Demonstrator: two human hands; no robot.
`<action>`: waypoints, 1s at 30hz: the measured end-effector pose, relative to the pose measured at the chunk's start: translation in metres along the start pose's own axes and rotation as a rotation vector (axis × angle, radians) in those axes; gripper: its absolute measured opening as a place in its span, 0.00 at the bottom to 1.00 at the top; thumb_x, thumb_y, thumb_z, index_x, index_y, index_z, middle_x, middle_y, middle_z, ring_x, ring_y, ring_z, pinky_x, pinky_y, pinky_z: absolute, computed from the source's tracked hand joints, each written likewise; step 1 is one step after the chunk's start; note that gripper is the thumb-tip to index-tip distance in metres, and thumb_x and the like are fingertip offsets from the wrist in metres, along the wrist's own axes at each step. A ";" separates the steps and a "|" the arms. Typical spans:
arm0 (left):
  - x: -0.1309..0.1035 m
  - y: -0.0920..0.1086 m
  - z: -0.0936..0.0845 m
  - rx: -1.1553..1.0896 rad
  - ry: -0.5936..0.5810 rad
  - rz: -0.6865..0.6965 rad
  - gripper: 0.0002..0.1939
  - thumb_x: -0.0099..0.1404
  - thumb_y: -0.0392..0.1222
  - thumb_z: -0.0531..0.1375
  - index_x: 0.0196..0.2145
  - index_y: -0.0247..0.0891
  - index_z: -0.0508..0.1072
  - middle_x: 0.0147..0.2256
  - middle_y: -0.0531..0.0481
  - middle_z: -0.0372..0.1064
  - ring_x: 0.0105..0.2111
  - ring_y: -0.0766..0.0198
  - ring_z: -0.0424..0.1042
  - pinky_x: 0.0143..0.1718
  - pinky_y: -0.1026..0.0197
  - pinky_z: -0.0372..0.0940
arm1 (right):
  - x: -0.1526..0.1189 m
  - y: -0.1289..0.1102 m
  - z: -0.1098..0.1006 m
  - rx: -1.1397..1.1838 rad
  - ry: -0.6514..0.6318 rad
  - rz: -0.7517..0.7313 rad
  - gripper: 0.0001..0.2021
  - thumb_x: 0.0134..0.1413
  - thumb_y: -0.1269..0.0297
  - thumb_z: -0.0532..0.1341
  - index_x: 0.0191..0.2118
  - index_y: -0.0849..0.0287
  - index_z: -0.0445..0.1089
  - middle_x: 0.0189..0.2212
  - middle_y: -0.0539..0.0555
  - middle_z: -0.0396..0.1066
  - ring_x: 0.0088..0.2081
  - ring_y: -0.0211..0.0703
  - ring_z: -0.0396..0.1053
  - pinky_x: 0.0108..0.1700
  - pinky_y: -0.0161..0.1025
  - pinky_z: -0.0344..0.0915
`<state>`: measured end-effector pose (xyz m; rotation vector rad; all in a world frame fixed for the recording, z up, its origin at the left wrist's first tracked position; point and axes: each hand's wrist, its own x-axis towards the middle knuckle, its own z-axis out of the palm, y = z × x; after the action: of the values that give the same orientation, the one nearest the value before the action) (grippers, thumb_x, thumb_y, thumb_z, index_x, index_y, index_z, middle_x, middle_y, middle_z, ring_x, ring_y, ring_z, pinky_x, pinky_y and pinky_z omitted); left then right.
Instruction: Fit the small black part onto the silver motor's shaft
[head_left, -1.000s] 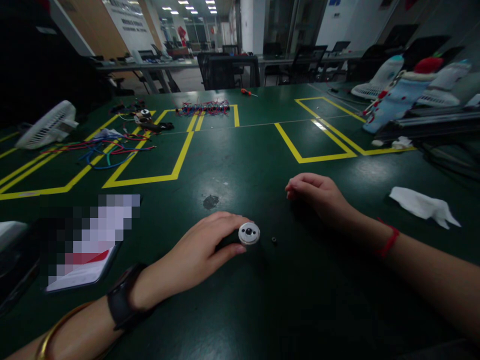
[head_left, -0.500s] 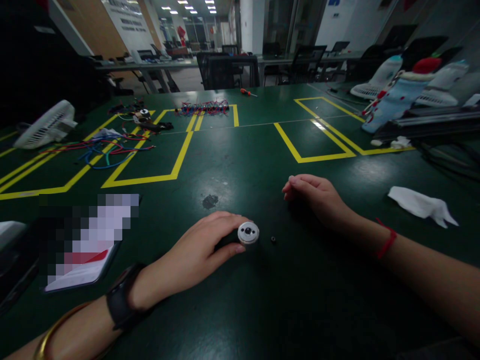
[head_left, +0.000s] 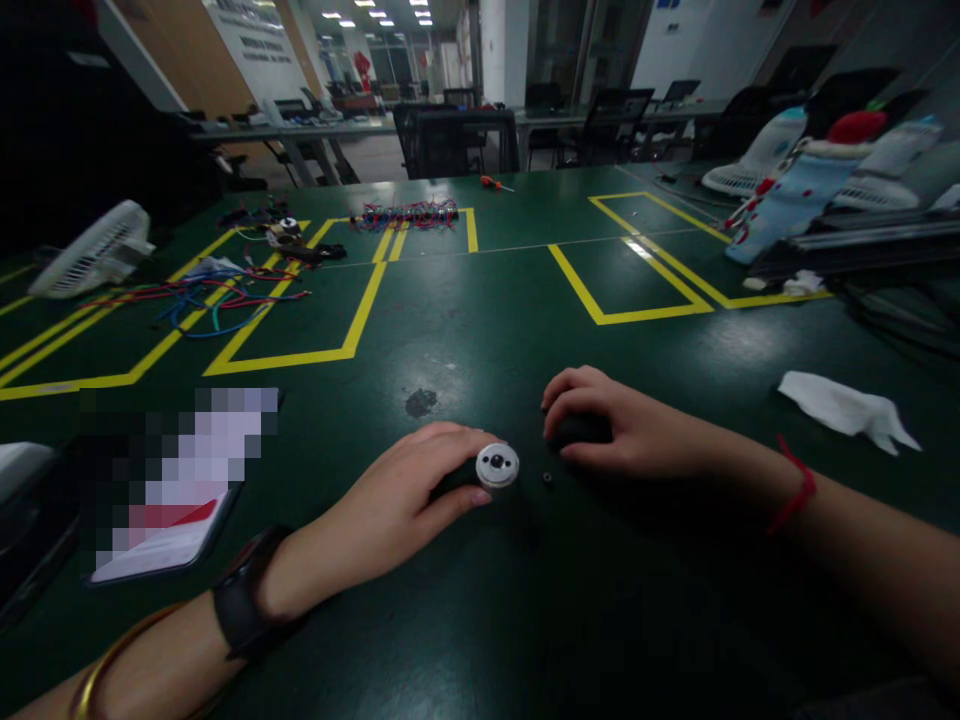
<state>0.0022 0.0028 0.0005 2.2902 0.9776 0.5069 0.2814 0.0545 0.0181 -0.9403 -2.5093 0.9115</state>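
A round silver metal part (head_left: 497, 465) with small dark holes in its top stands on the green table (head_left: 480, 330). My left hand (head_left: 412, 480) grips it from the left, thumb on the near side and fingers on the far side. Just right of it a tiny dark ring-shaped piece (head_left: 547, 479) lies on the table. My right hand (head_left: 611, 425) is beyond and right of this piece, with a gap between its curved fingers and thumb and nothing visible in it.
A phone (head_left: 180, 490) lies at the left. Loose wires (head_left: 217, 295), a white fan (head_left: 101, 250) and a wired strip (head_left: 409, 215) are farther off. At the right are a white tissue (head_left: 847, 408) and a blue snowman-like figure (head_left: 787, 200).
My right hand has come nearer to the tiny piece, and its fingers and thumb have spread apart. My left hand and the silver part have stayed in place.
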 end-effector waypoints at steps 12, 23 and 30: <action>0.000 0.001 -0.002 -0.002 -0.016 -0.006 0.19 0.70 0.40 0.58 0.57 0.49 0.64 0.52 0.50 0.67 0.51 0.56 0.65 0.53 0.53 0.62 | -0.003 -0.010 0.010 -0.133 -0.069 -0.062 0.08 0.51 0.59 0.68 0.37 0.52 0.76 0.50 0.55 0.63 0.53 0.53 0.59 0.55 0.54 0.59; 0.000 -0.001 0.001 0.001 0.004 0.021 0.17 0.70 0.40 0.59 0.55 0.47 0.64 0.52 0.51 0.66 0.52 0.58 0.65 0.55 0.55 0.60 | 0.009 -0.048 0.026 -0.023 0.341 -0.112 0.05 0.56 0.65 0.64 0.39 0.56 0.75 0.46 0.56 0.67 0.51 0.48 0.64 0.54 0.48 0.61; -0.002 -0.003 0.002 0.019 0.015 0.018 0.17 0.70 0.40 0.59 0.55 0.47 0.63 0.53 0.50 0.66 0.53 0.57 0.64 0.56 0.54 0.60 | 0.009 -0.055 0.027 -0.084 0.307 -0.141 0.07 0.57 0.67 0.63 0.41 0.57 0.76 0.48 0.57 0.68 0.53 0.50 0.63 0.54 0.50 0.59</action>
<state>-0.0001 0.0023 -0.0034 2.3172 0.9730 0.5249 0.2360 0.0164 0.0344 -0.8434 -2.3290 0.5738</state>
